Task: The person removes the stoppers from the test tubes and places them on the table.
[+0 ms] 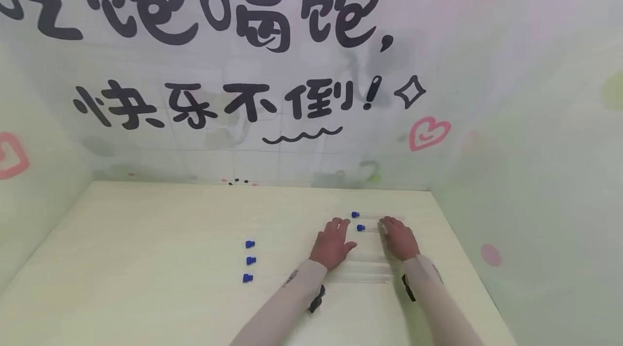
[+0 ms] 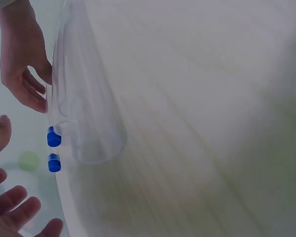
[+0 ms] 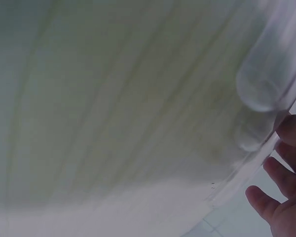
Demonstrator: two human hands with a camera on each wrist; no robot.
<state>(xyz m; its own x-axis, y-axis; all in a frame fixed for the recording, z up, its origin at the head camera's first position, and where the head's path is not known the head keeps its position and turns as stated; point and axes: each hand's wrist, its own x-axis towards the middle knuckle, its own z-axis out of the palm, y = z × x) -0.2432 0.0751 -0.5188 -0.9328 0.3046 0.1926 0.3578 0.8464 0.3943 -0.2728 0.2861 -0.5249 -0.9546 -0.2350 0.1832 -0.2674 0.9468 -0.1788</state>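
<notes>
Two clear test tubes with blue caps [image 1: 360, 227] lie side by side at the back right of the table. My right hand [image 1: 400, 240] is over their uncapped ends, its fingertips right at the nearer tube; the fingers [image 3: 281, 175] look spread and relaxed in the right wrist view. My left hand [image 1: 332, 246] hovers left of those caps with its fingers loosely extended, holding nothing. Nearer to me, several clear tubes [image 1: 365, 278] without caps lie crosswise, partly behind my left forearm. Their rounded ends [image 3: 259, 91] show in the right wrist view.
Three loose blue caps [image 1: 250, 260] stand in a column on the pale wooden table [image 1: 146, 259], left of the tubes. A printed backdrop [image 1: 292, 162] rises along the table's back edge, with a side wall [image 1: 535, 200] close by on the right.
</notes>
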